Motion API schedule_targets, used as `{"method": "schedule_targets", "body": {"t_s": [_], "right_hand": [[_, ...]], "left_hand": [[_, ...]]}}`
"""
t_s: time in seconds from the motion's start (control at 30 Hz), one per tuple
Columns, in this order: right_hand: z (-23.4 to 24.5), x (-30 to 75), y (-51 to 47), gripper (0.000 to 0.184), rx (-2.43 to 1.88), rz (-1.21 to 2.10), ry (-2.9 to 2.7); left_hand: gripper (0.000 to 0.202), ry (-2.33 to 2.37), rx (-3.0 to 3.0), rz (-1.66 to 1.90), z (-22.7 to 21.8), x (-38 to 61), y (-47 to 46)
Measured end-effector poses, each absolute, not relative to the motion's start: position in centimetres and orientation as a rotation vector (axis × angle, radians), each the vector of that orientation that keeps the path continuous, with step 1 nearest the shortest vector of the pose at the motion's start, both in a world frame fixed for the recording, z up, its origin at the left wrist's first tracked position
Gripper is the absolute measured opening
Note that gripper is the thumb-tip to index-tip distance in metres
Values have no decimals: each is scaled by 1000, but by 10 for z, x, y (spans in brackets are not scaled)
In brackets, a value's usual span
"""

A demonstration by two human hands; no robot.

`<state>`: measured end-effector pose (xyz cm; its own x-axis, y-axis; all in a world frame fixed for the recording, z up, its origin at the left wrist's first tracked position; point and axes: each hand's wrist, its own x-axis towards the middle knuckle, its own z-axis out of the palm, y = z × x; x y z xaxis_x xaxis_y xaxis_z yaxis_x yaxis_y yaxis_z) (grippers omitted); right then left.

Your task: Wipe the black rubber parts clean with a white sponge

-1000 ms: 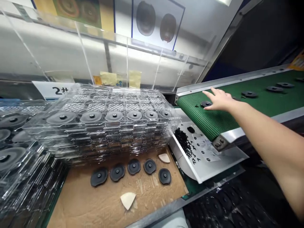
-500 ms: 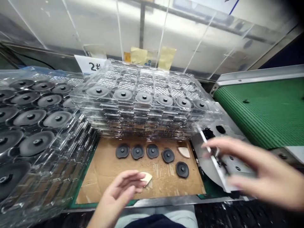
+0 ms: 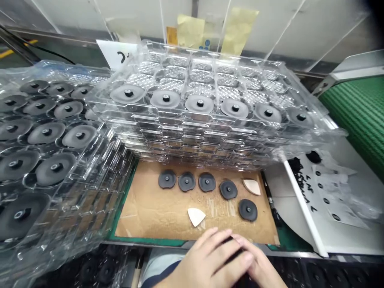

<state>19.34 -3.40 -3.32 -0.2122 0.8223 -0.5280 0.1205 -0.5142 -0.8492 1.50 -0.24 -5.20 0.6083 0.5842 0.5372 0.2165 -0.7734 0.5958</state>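
My left hand (image 3: 210, 258) and my right hand (image 3: 259, 258) are together just below the front edge of the cardboard sheet (image 3: 144, 216). Their fingers are bent and meet around something dark, mostly hidden, whose kind I cannot make out. A pale, rounded triangular pad (image 3: 196, 217) lies on the cardboard just above my left fingertips. Behind it several black round discs with a small central stud form a row, among them one disc (image 3: 207, 182). Another black disc (image 3: 248, 210) sits closer to my right hand, below a second pale pad (image 3: 252, 186).
Stacked clear plastic trays (image 3: 195, 128) stand behind the cardboard, the top one holding a front row of discs. A disc-filled tray stack (image 3: 69, 164) is at left. On the right are a white-edged bin (image 3: 303, 208) with small plastic bags (image 3: 339, 192) and a green conveyor belt (image 3: 360, 108).
My right hand has come back from the white-edged bin to meet my left hand. The left hand has moved away from the pale pad, down and right. The view has shifted.
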Motion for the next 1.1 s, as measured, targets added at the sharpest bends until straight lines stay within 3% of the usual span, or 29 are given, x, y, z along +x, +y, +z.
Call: {"method": "schedule_targets", "body": {"t_s": [0.13,0.3,0.4,0.63,0.8,0.93,1.1], "right_hand": [[-45,173,-20,66,-1482,1628,-1436],[-78,159,-1,46,-1674,1050,-1902],[-98,146,0,35,-1730,895,-1937],[-103,123,0,25,-1465,831,-2137],[-46,118,30,23,-1466,811,-2008],[7,99,26,27,-1173,720,-1966],[27,87,19,22,-1064,919,-2172]], "left_hand": [[64,778,2013,1033,-57,1,-10],[71,1086,595,1078,-51,-20,-14],[61,987,145,1140,-49,-35,-9],[52,889,18,1203,-49,-47,-9],[65,908,45,1174,-43,-43,-9],[65,917,76,1143,-37,-39,-8],[63,938,90,1123,-27,-35,-8]]}}
